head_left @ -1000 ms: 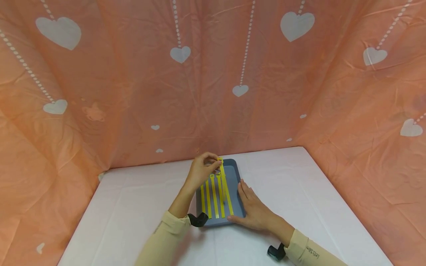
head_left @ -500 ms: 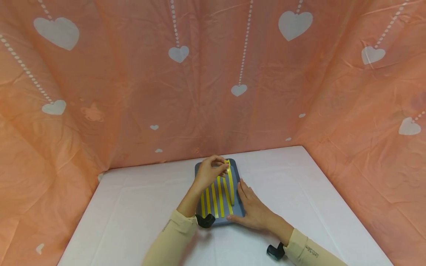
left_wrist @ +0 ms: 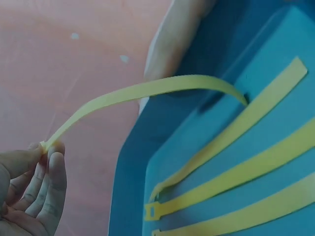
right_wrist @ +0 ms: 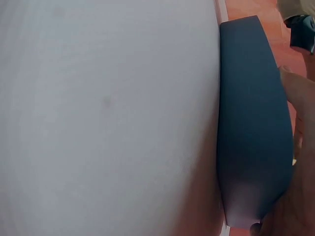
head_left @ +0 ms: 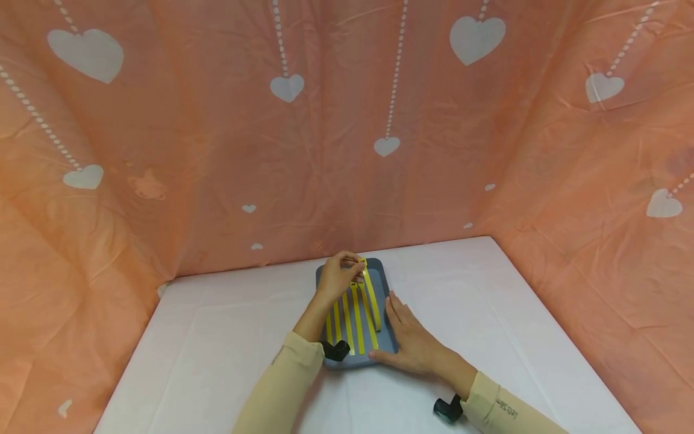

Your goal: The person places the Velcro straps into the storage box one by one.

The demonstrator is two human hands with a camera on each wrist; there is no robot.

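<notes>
My left hand (head_left: 338,278) pinches the slotted end of a yellow cable tie (head_left: 372,296) between thumb and fingers, above the far part of a blue-grey tray (head_left: 386,328). In the left wrist view the held cable tie (left_wrist: 147,90) arches up from the left hand (left_wrist: 34,196), and its other end meets the tray floor. My right hand (head_left: 414,345) rests against the tray's right side, fingers straight, thumb at the near edge. The right wrist view has the tray's outer wall (right_wrist: 253,113) with the right hand (right_wrist: 300,196) along it.
Several more yellow cable ties (left_wrist: 236,184) lie side by side in the tray, slotted ends away from the person. A white cloth (head_left: 461,289) covers the table. Orange curtains (head_left: 347,181) with white hearts enclose the back and sides. A black camera (head_left: 448,411) sits at the right wrist.
My left hand has moved right over the tray with the held cable tie, then slightly back left. The tie's near end now touches down to the right of the others. My right hand has stayed put.
</notes>
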